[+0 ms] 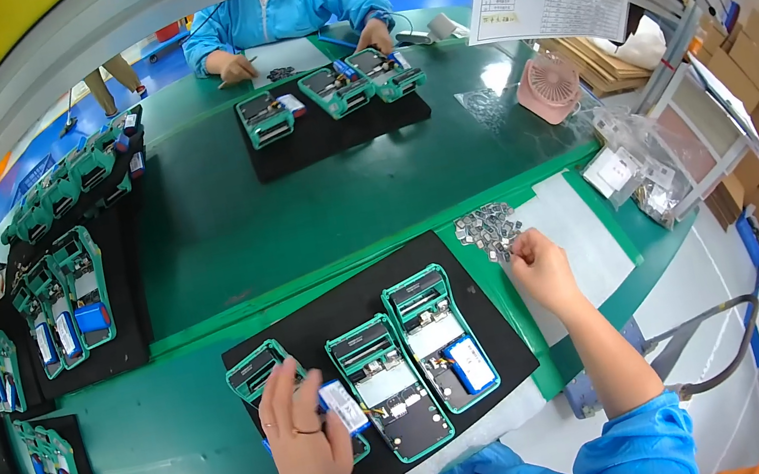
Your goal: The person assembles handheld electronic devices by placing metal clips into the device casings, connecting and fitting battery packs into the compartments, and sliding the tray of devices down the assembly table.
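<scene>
Three green-framed handheld devices lie open on a black mat in front of me. My left hand (pixel 301 436), fingers spread, is over the leftmost device (pixel 255 367) and hides most of it. Close to its thumb is a blue-and-white battery pack (pixel 343 407); whether they touch is unclear. The middle device (pixel 389 388) shows its circuit board, and the right device (pixel 440 338) has another battery pack (pixel 470 365) in its lower part. At the edge of a pile of small metallic pieces (pixel 490 228), my right hand (pixel 542 267) pinches its fingertips together; what they hold is too small to make out.
A white sheet (pixel 574 233) lies beside the pile. Plastic bags (pixel 636 166) and a pink fan (pixel 549 89) stand farther right. Across the green table (pixel 205 227), a person in blue handles similar devices (pixel 338 90). More devices (pixel 66 302) line the left side.
</scene>
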`<state>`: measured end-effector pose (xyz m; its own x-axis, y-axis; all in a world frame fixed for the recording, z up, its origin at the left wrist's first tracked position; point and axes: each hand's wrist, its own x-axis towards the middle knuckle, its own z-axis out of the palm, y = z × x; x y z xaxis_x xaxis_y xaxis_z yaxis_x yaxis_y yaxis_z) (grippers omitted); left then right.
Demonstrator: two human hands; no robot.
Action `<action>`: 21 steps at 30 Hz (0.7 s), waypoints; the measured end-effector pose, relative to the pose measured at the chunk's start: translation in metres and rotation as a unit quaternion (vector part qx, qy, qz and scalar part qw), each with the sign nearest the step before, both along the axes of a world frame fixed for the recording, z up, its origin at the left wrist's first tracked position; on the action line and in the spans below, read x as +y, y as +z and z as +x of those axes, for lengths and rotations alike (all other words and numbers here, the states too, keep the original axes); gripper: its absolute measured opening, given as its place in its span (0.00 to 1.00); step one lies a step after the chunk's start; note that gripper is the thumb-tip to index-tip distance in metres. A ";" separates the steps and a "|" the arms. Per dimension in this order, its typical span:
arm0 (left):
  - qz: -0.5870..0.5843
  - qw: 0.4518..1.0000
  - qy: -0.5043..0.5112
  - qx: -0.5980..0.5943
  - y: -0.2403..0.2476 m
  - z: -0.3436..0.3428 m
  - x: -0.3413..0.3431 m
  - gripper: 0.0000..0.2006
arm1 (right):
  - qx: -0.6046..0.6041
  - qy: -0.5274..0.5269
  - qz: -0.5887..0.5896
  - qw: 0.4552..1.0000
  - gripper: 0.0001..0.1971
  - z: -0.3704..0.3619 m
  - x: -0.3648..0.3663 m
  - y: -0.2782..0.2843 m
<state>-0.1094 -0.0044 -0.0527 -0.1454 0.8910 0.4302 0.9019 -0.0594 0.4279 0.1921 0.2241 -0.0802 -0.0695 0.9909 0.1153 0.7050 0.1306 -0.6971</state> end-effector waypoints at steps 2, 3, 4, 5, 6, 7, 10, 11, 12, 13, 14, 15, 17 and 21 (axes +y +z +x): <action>-0.068 0.988 -0.127 0.054 0.004 0.008 0.000 0.28 | -0.010 0.015 -0.023 1.000 0.04 0.017 0.003 -0.007; -0.111 0.972 -0.193 0.081 0.009 0.017 0.001 0.30 | -0.018 0.032 -0.044 0.998 0.05 0.024 0.004 -0.008; -0.129 0.958 -0.231 0.112 0.001 0.023 0.003 0.34 | -0.019 0.032 -0.046 0.998 0.05 0.026 0.004 -0.009; -0.130 0.958 -0.230 0.110 -0.002 0.027 0.004 0.34 | -0.062 0.061 -0.019 0.996 0.05 0.028 0.004 -0.009; -0.139 0.954 -0.233 0.125 -0.004 0.032 0.006 0.34 | -0.106 0.090 0.007 0.990 0.05 0.029 0.004 -0.008; -0.148 0.950 -0.236 0.140 -0.006 0.035 0.007 0.34 | -0.107 0.090 0.006 0.990 0.05 0.028 0.002 -0.008; -0.137 0.956 -0.217 0.142 -0.007 0.040 0.015 0.35 | -0.193 0.171 0.129 0.957 0.04 0.026 -0.003 -0.004; -0.135 0.959 -0.206 0.142 -0.008 0.041 0.016 0.36 | -0.238 0.204 0.156 0.937 0.03 0.027 -0.001 -0.002; -0.131 0.961 -0.200 0.137 -0.011 0.042 0.018 0.37 | -0.280 0.236 0.184 0.912 0.02 0.028 0.000 -0.002; -0.132 0.962 -0.198 0.134 -0.011 0.042 0.018 0.37 | -0.281 0.239 0.183 0.911 0.02 0.029 0.003 -0.002; -0.139 0.962 -0.197 0.129 -0.010 0.043 0.018 0.38 | -0.312 0.263 0.193 0.892 0.02 0.029 0.006 -0.003; -0.146 0.962 -0.196 0.124 -0.009 0.042 0.019 0.39 | -0.342 0.287 0.203 0.871 0.02 0.030 0.009 -0.003; -0.152 0.957 -0.206 0.136 -0.007 0.041 0.017 0.41 | -0.377 0.299 0.210 0.851 0.03 0.033 0.012 -0.002; -0.140 0.970 -0.166 0.112 -0.016 0.042 0.018 0.39 | -0.350 0.307 0.225 0.856 0.03 0.019 0.010 0.016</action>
